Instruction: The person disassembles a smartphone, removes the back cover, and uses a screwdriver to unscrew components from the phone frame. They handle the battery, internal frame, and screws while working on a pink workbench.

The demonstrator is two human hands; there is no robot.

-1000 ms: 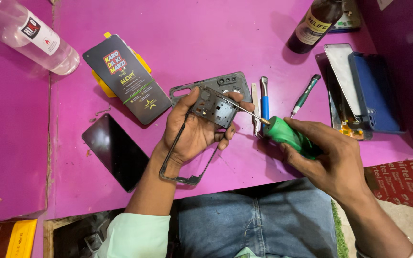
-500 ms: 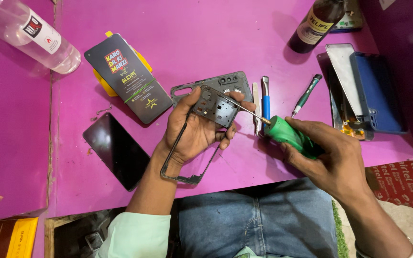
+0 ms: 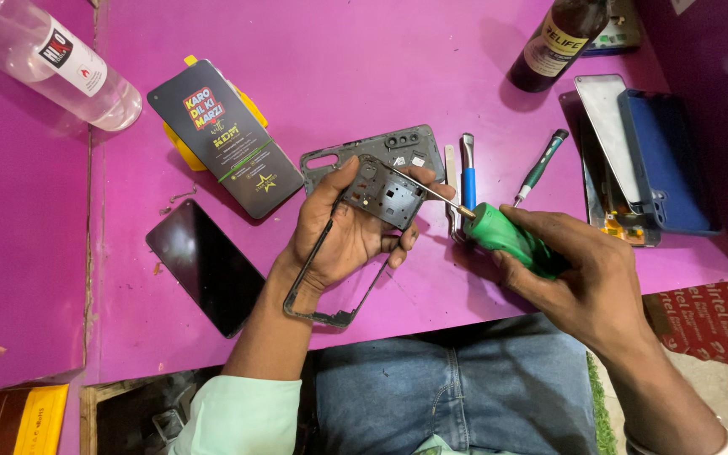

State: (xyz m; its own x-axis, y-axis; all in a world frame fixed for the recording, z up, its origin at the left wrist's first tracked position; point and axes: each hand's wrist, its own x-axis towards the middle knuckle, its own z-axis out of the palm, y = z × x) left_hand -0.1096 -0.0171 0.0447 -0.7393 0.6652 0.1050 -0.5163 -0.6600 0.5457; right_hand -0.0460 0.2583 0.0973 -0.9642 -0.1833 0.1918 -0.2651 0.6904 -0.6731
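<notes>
Screwdriver tip on a phone frame, both hands unmoved since the earlier frame.

The left hand (image 3: 347, 240) grips a grey phone frame (image 3: 355, 244) over the near edge of the magenta tabletop (image 3: 339, 67); the right hand (image 3: 587, 282) wraps a green-handled screwdriver (image 3: 499, 232), tip on the frame. A dark rectangular package (image 3: 225, 139) lies on a yellow one toward the far left corner, beside a clear bottle (image 3: 44, 59) with a white-and-red label.

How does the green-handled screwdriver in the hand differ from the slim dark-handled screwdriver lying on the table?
The green-handled screwdriver is gripped in the right hand; the slim dark-handled screwdriver lies untouched on the pink table. The green one's handle is much thicker. Its tip meets the grey phone frame; the slim one's touches nothing.
</notes>
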